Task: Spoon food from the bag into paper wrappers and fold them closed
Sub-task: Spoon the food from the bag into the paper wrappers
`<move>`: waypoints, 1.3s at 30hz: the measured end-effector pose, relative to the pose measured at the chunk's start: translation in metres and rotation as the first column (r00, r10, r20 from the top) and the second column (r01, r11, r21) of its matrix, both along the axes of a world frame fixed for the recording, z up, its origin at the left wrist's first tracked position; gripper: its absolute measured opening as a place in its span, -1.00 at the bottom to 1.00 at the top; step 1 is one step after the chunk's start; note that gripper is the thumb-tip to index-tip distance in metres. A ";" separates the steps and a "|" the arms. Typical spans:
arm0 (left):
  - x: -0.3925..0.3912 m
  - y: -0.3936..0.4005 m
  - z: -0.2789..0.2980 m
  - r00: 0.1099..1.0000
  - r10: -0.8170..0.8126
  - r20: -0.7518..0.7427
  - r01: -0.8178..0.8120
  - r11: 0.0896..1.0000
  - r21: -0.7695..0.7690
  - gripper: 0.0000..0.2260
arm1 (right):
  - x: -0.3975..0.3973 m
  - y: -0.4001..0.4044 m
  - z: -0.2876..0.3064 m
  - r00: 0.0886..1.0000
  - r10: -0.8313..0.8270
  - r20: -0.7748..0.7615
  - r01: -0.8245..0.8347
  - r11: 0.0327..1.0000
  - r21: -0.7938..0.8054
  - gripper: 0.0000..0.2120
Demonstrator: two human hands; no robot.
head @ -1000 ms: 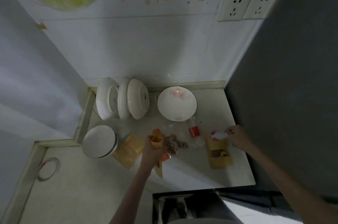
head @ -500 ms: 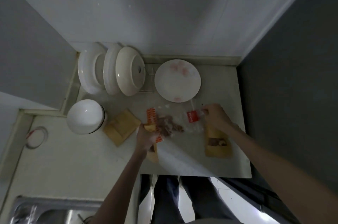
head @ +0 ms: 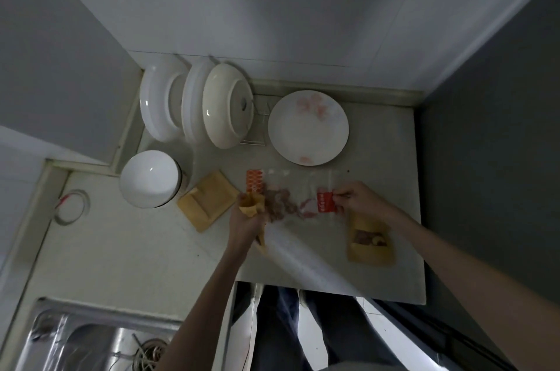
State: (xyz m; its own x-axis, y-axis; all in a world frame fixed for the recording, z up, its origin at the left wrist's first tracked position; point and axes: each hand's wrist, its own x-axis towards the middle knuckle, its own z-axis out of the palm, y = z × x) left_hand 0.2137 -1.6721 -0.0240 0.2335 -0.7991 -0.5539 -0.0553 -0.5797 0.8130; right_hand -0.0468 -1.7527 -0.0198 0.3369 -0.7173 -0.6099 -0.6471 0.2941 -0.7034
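Right hand (head: 357, 199) has moved from the filled wrapper (head: 370, 241) and now pinches the bag (head: 303, 197); left hand (head: 247, 219) still grips a paper wrapper (head: 251, 204).

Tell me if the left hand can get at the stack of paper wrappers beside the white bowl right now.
Probably not freely: the stack of paper wrappers lies close beside the left hand, nothing between, but that hand already grips a paper wrapper.
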 end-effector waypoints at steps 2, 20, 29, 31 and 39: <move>0.005 0.004 -0.001 0.999 -0.005 -0.048 0.004 1.000 -0.011 -0.51 | 0.001 0.003 0.002 0.998 -0.051 0.048 0.052 0.998 -0.020 -0.82; 0.010 -0.009 -0.023 0.988 -0.139 -0.071 0.141 0.989 0.033 -0.56 | 0.059 0.031 -0.001 0.934 0.042 -0.356 -0.184 0.908 -0.377 -0.76; 0.009 -0.014 -0.035 0.989 -0.083 -0.125 0.097 0.989 0.108 -0.60 | 0.077 0.020 -0.018 0.945 0.008 -0.327 -0.076 0.978 -0.196 -0.63; 0.009 -0.014 -0.034 0.985 -0.084 -0.154 0.100 0.990 0.102 -0.59 | 0.077 0.020 -0.020 0.960 -0.034 -0.277 -0.022 0.980 -0.196 -0.59; 0.014 -0.015 -0.036 0.978 -0.096 -0.186 0.122 0.983 0.135 -0.55 | 0.095 0.030 -0.038 0.948 -0.307 -0.087 0.312 0.949 0.043 -0.78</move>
